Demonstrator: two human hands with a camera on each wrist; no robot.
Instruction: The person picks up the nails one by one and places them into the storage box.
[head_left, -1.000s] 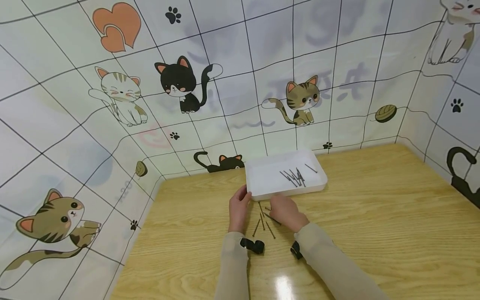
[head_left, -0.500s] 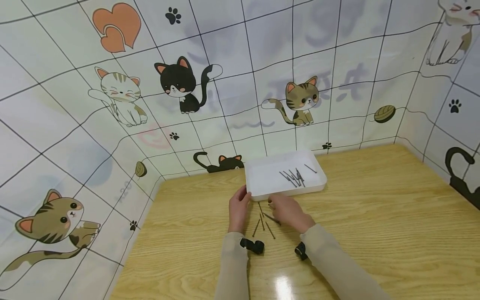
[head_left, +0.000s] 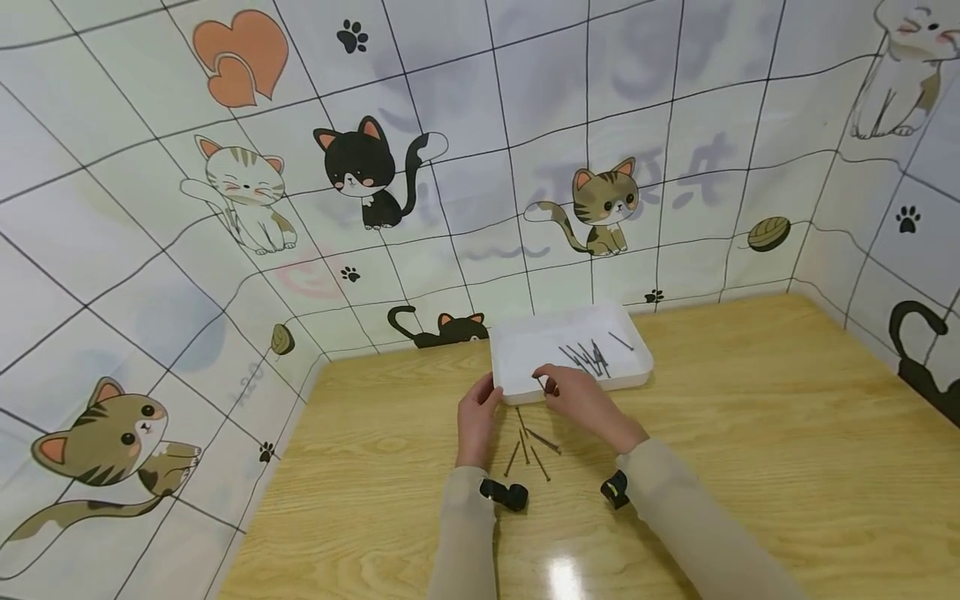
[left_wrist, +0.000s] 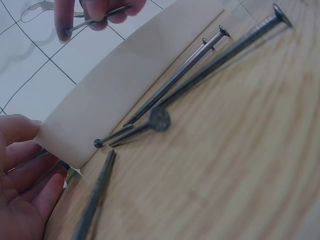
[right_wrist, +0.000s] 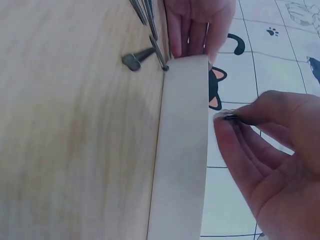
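A white tray (head_left: 628, 381) stands at the back of the table. My left hand (head_left: 477, 421) grips its near left corner, with the thumb at the front wall and the fingers around the side. My right hand (head_left: 588, 404) is raised over the tray's front edge and pinches a nail (left_wrist: 102, 18) between thumb and fingertips. Several loose nails (head_left: 539, 463) lie on the table in front of the tray, between the two forearms; their flat heads show in the left wrist view. Inside the tray, more nails (head_left: 587, 358) lie in a bunch toward the right.
The wood-grain table (head_left: 360, 492) meets a tiled-pattern wall (head_left: 465, 183) with cartoon cats close behind the tray. Black camera straps (head_left: 507, 494) sit on both wrists.
My right hand has picked a nail up from the table and lifted it up to the tray's front edge. The left hand stays at the tray's corner.
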